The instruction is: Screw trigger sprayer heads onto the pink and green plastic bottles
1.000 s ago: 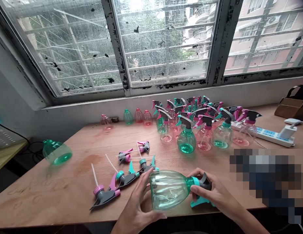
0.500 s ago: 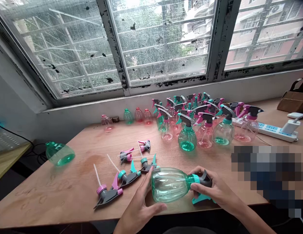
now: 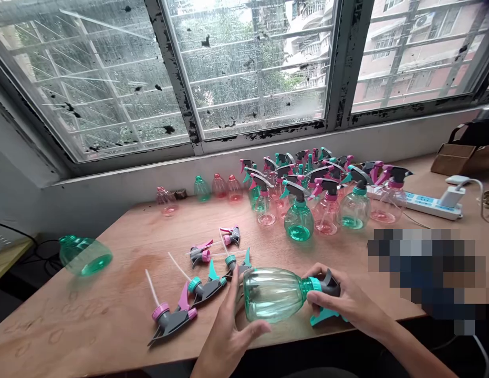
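Note:
A clear green spray bottle (image 3: 272,295) lies on its side in the air above the table's front edge, its base toward the left. At its neck, my right hand (image 3: 339,296) is closed round the teal collar and the dark grey trigger head, whose teal trigger (image 3: 325,316) points down. My left hand (image 3: 228,320) curves beside the base with thumb and fingers apart; whether it touches the base I cannot tell. Left of it lie several loose trigger heads, among them a pink-and-grey one (image 3: 171,319) and a teal-and-grey one (image 3: 207,287), their tubes sticking out.
Several capped spray bottles (image 3: 298,218) stand in a group at the back right. Bottles without heads, one green (image 3: 202,190), stand near the wall; another green bottle (image 3: 85,256) lies tilted at the left edge. A power strip (image 3: 429,203) and a brown bag (image 3: 460,155) are at right.
The view has shifted slightly, so the table things sit a little further left. Both hands and the bottle keep nearly the same pose.

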A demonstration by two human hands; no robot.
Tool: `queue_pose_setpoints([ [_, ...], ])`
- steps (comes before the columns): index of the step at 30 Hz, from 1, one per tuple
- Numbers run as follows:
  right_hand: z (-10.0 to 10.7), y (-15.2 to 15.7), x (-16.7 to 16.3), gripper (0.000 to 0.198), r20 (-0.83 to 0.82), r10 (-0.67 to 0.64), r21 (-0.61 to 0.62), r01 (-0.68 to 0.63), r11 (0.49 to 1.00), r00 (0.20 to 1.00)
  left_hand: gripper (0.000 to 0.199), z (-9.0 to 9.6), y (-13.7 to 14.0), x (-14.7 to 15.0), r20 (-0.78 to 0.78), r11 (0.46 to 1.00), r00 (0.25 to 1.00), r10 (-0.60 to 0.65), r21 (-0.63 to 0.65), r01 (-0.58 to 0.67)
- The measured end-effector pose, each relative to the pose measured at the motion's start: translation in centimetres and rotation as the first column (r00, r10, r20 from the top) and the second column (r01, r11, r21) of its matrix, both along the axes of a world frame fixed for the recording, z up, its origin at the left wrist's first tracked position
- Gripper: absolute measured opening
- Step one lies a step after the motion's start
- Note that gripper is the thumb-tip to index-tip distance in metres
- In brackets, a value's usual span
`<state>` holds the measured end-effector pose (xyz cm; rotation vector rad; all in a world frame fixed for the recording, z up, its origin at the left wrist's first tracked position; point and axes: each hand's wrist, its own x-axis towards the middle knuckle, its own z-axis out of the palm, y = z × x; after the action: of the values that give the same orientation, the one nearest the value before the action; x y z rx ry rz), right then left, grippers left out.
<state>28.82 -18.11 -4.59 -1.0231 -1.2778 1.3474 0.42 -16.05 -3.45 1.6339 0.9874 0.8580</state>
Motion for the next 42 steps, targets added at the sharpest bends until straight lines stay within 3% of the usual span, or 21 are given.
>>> queue_pose_setpoints([
  [5,-0.07,0.10,-0.01,0.035,-0.015,-0.018,-0.003,0.018,1.000,1.000,0.097,-0.30,-0.05,-0.51,-0.052,0.998,0.998,-0.025,0.063,0.028],
  [10,-0.01,0.14,-0.18,0.035,-0.036,-0.012,0.013,0.013,1.000,0.999,0.091,-0.34,-0.32,-0.20,0.040,0.999,0.998,-0.051,0.010,0.051],
  [15,0.26,-0.22,-0.13,0.033,-0.021,0.030,-0.001,-0.030,1.000,0.999,0.127,-0.39,-0.53,-0.22,0.158,0.994,0.987,-0.039,-0.090,0.054],
  [17,0.38,-0.33,-0.07,0.033,-0.022,0.037,-0.008,-0.037,0.999,0.999,0.127,-0.27,-0.56,-0.30,0.173,0.991,0.983,-0.062,-0.105,0.081],
  [21,0.49,-0.26,0.00,0.033,-0.029,0.023,-0.001,-0.023,1.000,0.999,0.100,-0.15,-0.63,-0.37,0.075,0.996,0.993,-0.089,-0.003,0.089],
  [24,0.40,-0.21,0.03,0.032,-0.023,0.034,-0.003,-0.034,0.999,0.999,0.093,-0.38,-0.72,-0.42,0.049,0.997,0.997,-0.068,0.047,0.066],
  [30,0.24,-0.33,0.04,0.035,-0.025,0.022,-0.010,-0.022,1.000,0.999,0.118,-0.06,-0.70,-0.40,0.088,0.997,0.993,-0.076,-0.019,0.078],
  [36,0.37,-0.13,0.02,0.035,-0.047,0.008,-0.023,-0.009,1.000,0.999,0.102,0.17,-0.62,-0.68,-0.061,0.993,0.995,-0.081,0.082,0.086],
  [40,0.27,-0.08,0.08,0.035,-0.070,0.001,-0.044,-0.005,0.999,0.998,0.096,-0.07,-0.70,-0.60,-0.064,0.992,0.996,-0.059,0.107,0.065],
  [42,0.26,-0.13,0.10,0.035,-0.066,0.005,-0.049,-0.009,0.999,0.998,0.103,-0.07,-0.68,-0.49,-0.032,0.996,0.998,-0.053,0.069,0.055],
])
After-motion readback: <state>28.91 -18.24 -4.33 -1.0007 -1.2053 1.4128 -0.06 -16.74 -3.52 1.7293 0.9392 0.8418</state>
